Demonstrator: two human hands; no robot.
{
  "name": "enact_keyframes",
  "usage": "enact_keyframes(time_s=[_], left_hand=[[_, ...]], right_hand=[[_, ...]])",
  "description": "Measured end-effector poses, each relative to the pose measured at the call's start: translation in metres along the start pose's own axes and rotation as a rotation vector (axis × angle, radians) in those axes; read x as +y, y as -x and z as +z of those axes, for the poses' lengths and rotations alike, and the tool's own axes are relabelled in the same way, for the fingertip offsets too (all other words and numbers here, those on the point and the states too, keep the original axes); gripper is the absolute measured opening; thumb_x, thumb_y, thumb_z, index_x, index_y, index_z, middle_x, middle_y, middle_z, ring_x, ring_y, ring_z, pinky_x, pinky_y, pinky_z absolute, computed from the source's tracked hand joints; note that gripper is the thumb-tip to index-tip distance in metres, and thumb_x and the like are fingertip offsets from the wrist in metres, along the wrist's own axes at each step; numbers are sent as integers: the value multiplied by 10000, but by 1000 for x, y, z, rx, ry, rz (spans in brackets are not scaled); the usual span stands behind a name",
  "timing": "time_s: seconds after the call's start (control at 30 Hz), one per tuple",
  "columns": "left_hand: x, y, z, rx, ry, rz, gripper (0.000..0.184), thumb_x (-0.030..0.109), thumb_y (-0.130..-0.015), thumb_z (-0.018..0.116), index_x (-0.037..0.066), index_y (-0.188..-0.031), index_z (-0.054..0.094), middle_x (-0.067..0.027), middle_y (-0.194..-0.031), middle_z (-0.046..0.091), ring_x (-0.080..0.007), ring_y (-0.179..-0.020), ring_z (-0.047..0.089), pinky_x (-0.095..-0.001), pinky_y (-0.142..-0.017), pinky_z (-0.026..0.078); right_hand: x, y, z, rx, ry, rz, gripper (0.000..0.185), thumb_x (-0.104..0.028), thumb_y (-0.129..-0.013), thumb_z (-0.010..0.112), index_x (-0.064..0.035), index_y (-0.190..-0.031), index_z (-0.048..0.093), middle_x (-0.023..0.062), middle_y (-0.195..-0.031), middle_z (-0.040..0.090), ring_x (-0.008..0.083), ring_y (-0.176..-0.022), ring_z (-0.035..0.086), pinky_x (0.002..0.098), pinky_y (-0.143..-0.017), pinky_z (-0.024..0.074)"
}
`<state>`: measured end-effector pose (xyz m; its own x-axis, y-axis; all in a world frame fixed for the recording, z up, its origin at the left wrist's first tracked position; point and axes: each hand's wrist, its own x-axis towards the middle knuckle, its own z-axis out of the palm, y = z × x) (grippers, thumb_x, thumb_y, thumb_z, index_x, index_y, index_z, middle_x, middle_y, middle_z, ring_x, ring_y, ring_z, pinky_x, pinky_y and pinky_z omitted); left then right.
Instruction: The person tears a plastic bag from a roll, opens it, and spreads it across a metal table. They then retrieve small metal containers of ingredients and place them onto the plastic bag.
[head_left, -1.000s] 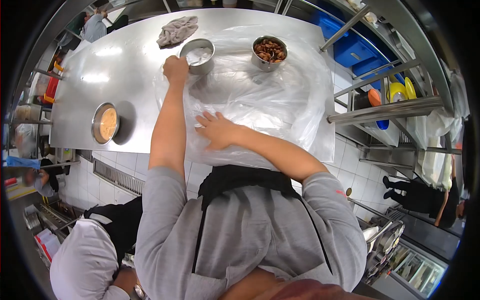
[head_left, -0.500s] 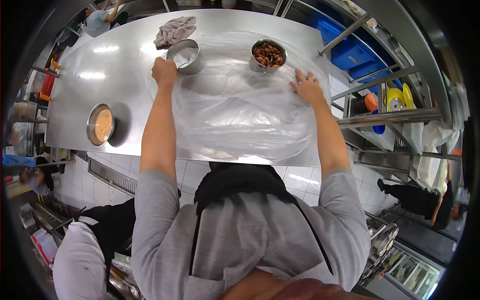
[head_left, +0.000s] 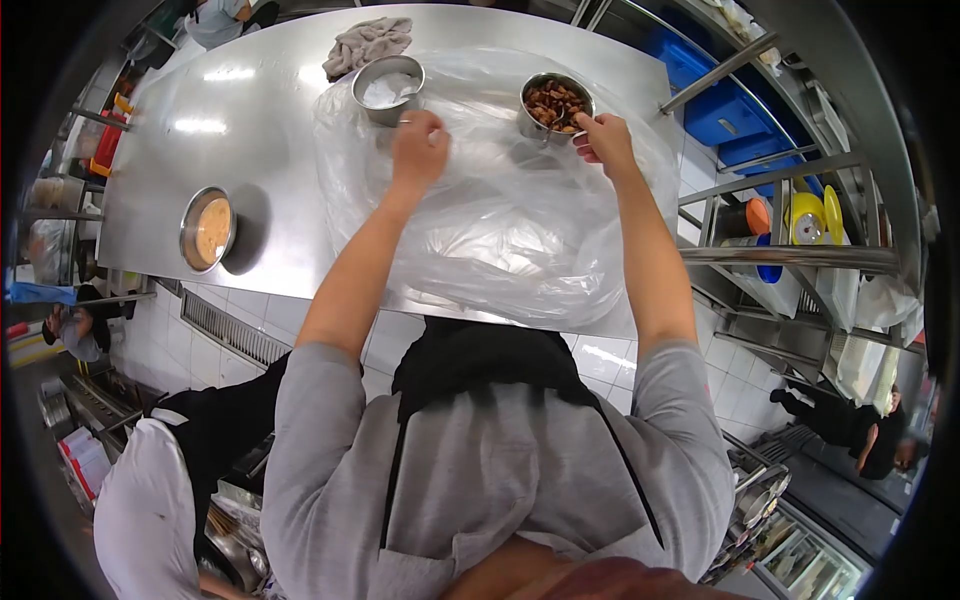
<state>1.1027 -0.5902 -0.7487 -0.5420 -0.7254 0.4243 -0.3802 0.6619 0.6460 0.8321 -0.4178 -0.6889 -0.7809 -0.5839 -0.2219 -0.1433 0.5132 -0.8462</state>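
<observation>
My left hand (head_left: pixel 420 150), loosely curled, is over the clear plastic sheet (head_left: pixel 500 240), just below a metal bowl (head_left: pixel 388 112) with white contents; nothing shows in its fingers. At the right, the thumb and fingers of my right hand (head_left: pixel 604 142) pinch the edge of a second metal bowl (head_left: pixel 535 128), which holds brown pieces (head_left: pixel 553 103). That bowl stands upright on the plastic. Both bowls have something like a spoon in them.
Farther left on the metal table (head_left: pixel 280 150) is a bowl of orange-beige mixture (head_left: pixel 213 230). A crumpled cloth (head_left: pixel 368 45) lies by the back edge. Metal racks (head_left: pixel 800 258) with blue bins (head_left: pixel 715 115) flank the right side. A person in white (head_left: pixel 150 500) is at lower left.
My left hand has let go of the white-contents bowl and moved right. My right hand went from the near plastic to its right side, then onto the bowl of brown pieces.
</observation>
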Motion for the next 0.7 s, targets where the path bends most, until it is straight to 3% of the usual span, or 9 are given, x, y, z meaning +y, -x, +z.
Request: enact_keyframes(time_s=[0.03,0.13,0.23,0.3,0.4,0.5,0.6,0.67,0.7], left_hand=[[11,4,7,-159,37,26,385,268,-856,648,107,-1198,573,-127,-1321,550,-340,-1232,517,-480,-961,449],[54,11,-7,-548,-486,-75,708,508,-801,681,290,-1427,435,-117,-1566,269,-450,-1431,188,-686,-1051,257],[44,9,-15,-749,-507,-180,880,644,-746,651,421,-1499,255,-63,-1625,45,-483,-1448,-24,-830,-982,67],[43,14,-20,-728,-513,-182,866,649,-743,651,428,-1490,274,-51,-1626,53,-466,-1455,-8,-830,-981,81],[46,15,-30,-693,-517,-167,818,614,-768,646,390,-1482,314,-51,-1615,125,-468,-1449,61,-833,-969,118],[27,13,-33,-634,-433,-136,745,534,-805,644,246,-1445,392,-101,-1539,296,-470,-1398,218,-771,-984,226],[-25,-7,-29,-523,-408,-191,665,440,-822,652,80,-1350,468,-157,-1385,461,-429,-1303,379,-641,-1001,344],[-48,-7,-28,-401,-480,-209,644,401,-812,671,15,-1297,496,-178,-1296,519,-389,-1254,441,-557,-1002,395],[-55,-4,-27,-319,-544,-194,648,394,-799,685,3,-1282,501,-184,-1266,530,-367,-1241,454,-522,-999,410]], right_hand=[[4,-9,5,13,8,18,254,-235,-829,626,13,-776,632,135,-678,689,205,-540,676,318,-483,538],[-1,-20,6,57,53,77,196,-144,-831,625,52,-837,630,152,-702,682,208,-536,668,312,-478,567],[6,-28,-4,114,11,100,213,-153,-832,625,60,-833,626,150,-698,680,223,-527,665,319,-494,578],[19,-31,-13,158,-67,106,256,-185,-839,640,70,-836,625,149,-693,677,231,-516,660,321,-502,584],[18,-28,-32,-59,-87,16,337,-278,-858,664,51,-784,641,129,-673,670,202,-504,646,310,-484,561],[-31,-6,-58,41,438,-48,395,-376,-833,656,-11,-685,667,130,-648,673,231,-529,664,348,-542,526],[-80,23,-44,125,336,-438,436,-399,-871,662,-7,-679,657,75,-609,646,140,-516,613,280,-446,470],[-117,56,-2,82,509,-712,333,-317,-878,655,-8,-753,667,62,-630,650,125,-568,623,272,-499,479],[-116,48,27,-91,421,-722,257,-275,-872,654,-19,-872,672,63,-710,672,127,-588,628,274,-527,498]])
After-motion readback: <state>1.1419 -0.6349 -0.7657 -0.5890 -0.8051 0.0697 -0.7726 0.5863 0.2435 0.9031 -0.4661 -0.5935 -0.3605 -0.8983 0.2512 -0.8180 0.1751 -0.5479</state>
